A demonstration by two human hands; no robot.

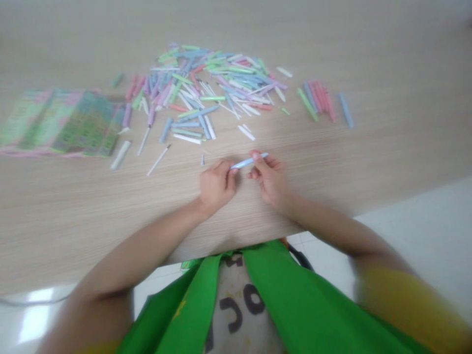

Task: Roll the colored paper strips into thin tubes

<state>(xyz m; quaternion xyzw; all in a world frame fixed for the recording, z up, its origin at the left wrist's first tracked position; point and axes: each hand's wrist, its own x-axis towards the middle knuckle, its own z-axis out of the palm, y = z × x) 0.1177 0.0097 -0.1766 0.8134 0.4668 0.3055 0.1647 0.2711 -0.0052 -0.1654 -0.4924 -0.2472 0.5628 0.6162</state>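
A light-blue pen (244, 163) is held level between both my hands, close above the table near its front edge. My left hand (217, 184) is closed around the pen's left end. The thumb and forefinger of my right hand (273, 181) pinch its right end, with the other fingers curled below. A small blue-grey tip piece (202, 159) lies just beyond my left hand. Past my hands spreads a heap of pastel pen parts (236, 81), in blue, green, pink, purple and white, with thin white refills (158, 160) among and beside them.
Green-and-pink printed packs (40, 118) lie at the left, blurred. To the right of the heap sits a row of pink, blue and green barrels (320, 100), with a single blue barrel (345, 110) beside it. The wooden table's (236, 231) front edge runs just before my body.
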